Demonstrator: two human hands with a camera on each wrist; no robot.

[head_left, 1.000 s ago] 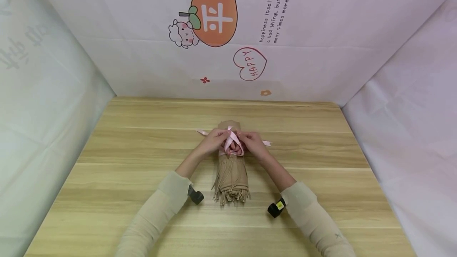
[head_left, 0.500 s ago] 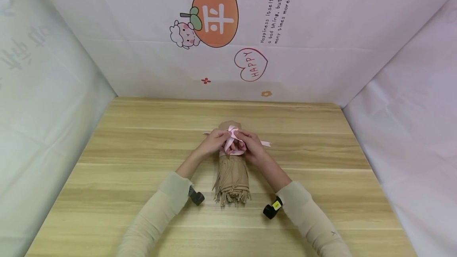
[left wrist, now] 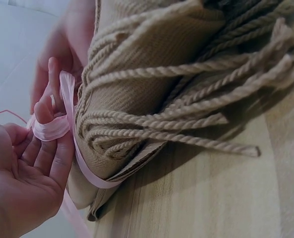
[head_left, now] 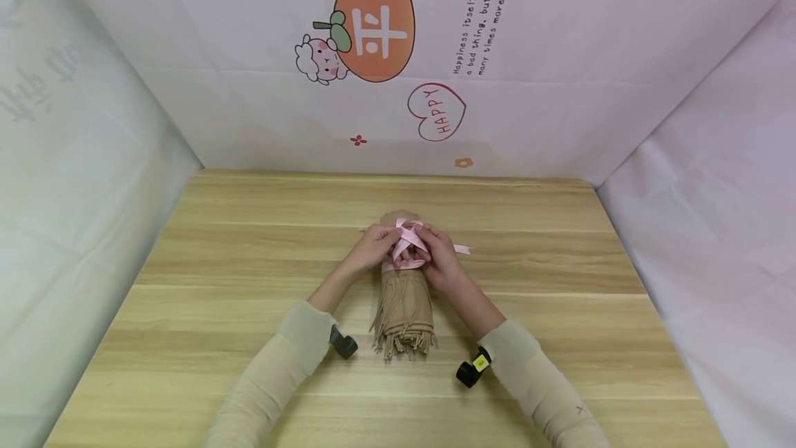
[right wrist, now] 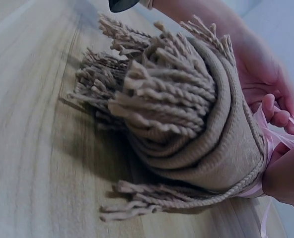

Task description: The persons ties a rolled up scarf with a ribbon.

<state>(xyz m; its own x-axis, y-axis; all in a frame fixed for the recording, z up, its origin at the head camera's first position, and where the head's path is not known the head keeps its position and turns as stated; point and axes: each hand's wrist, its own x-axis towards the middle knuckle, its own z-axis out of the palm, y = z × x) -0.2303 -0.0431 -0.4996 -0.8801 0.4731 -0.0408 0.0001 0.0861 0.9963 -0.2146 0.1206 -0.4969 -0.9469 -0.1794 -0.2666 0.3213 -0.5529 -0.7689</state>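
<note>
A rolled beige scarf (head_left: 404,303) with twisted fringe lies on the wooden table, its fringed end toward me. Pink ribbon (head_left: 409,235) runs round its far half and crosses in loops on top. My left hand (head_left: 372,247) pinches the ribbon from the left side. From the right, my right hand (head_left: 440,254) pinches another part of it. In the left wrist view, ribbon (left wrist: 51,129) passes over fingertips, and my left hand (left wrist: 30,173) has its fingers bent beneath it. The right wrist view shows the fringe (right wrist: 162,94) closely; my right hand (right wrist: 288,176) is partly cut off.
The wooden table (head_left: 249,337) spreads out on both sides of the scarf. White printed cloth (head_left: 528,123) stands behind it and at either side. A black wrist camera (head_left: 474,368) sticks out from each beige sleeve (head_left: 535,372). One ribbon tail (head_left: 462,249) reaches right.
My right hand and forearm have shifted slightly left. The ribbon loops between the fingers have changed shape and crossing. The left ribbon tail has drawn in toward the left hand.
</note>
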